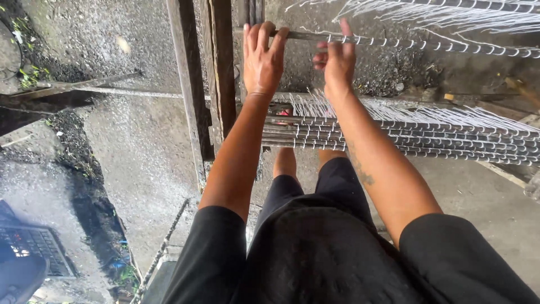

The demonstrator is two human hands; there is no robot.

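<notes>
The left hand (261, 59) gripped the steel bar (427, 45); the right hand (337, 62) pinched a wire tie (350, 39), which probably needed twisting tight.

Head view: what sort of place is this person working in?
Probably an outdoor metalwork or construction yard. A bare concrete floor with dirt, a stack of steel bars wrapped in wire on a rough wooden frame, and both hands on another wire-tied bar.
</notes>
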